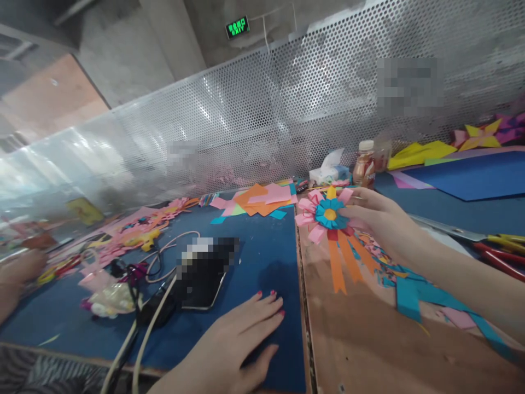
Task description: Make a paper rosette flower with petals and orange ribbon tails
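My right hand [371,210] holds a paper flower [330,213] by its right side, above the brown wooden board. The flower has pink outer petals, a blue ring, an orange centre and orange strips hanging below. My left hand [246,334] lies on the blue table surface [283,350] with its fingers spread and nothing in it. Just beyond it is a dark phone [209,279]. Blue paper strips [410,298] and small scraps lie under my right forearm.
Cables and a pink bag [96,273] lie left. Another person's hand [27,268] is at far left. Paper sheets [260,200], a tissue box [330,174] and a bottle [365,164] stand or lie along the back. Scissors [498,260] lie right, before blue sheets [488,175].
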The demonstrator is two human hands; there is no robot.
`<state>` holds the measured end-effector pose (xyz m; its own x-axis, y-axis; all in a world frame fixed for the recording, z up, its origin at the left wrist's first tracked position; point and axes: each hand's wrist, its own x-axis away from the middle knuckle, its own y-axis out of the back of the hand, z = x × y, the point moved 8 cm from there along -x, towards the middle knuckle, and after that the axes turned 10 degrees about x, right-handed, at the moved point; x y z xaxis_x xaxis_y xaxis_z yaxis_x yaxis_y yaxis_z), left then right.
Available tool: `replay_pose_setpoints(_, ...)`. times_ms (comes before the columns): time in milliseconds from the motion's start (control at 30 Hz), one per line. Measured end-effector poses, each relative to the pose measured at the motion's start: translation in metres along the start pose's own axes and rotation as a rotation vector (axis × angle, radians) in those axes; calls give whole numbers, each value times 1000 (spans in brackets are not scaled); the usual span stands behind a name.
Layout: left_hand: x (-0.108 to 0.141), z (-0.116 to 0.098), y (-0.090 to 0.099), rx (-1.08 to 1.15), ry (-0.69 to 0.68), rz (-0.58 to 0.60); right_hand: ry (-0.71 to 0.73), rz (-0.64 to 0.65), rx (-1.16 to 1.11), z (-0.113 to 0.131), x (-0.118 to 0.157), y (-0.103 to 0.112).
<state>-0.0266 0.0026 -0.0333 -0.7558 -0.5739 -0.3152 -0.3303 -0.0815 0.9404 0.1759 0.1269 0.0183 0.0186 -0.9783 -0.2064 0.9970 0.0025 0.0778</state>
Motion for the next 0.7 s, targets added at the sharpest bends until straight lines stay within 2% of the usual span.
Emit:
replay_pose_setpoints(133,9,-6,13,83,21,39,-3,82,170,-8,-3,-9)
replay_pose_setpoints(233,17,8,12,316,194,45,18,182,334,-15,-13,-32)
replay_pose_setpoints(300,24,27,10,553,423,-41,51,236,400,-16,-22,-51)
replay_pose_setpoints(367,32,43,6,891,651,-185,115,252,485,-11,-27,-69)
replay_pose_setpoints(433,34,49,3,1266,762,-325,196,221,558,-2,-24,-83)
replay_pose_setpoints(467,33,49,4,1423,767,-385,246,205,590,4,-18,-89)
replay_pose_setpoints(533,29,47,11,1617,740,-477,358,252,653,13,2,-105)
replay_pose_setpoints(600,26,45,18,1690,708,-528,447,435,709,13,29,-129)
replay_pose_setpoints(667,23,43,23,1706,680,-554,372,580,658,3,50,-144)
replay_pose_setpoints(700,21,42,24,1708,666,-561,313,612,596,-1,56,-149)
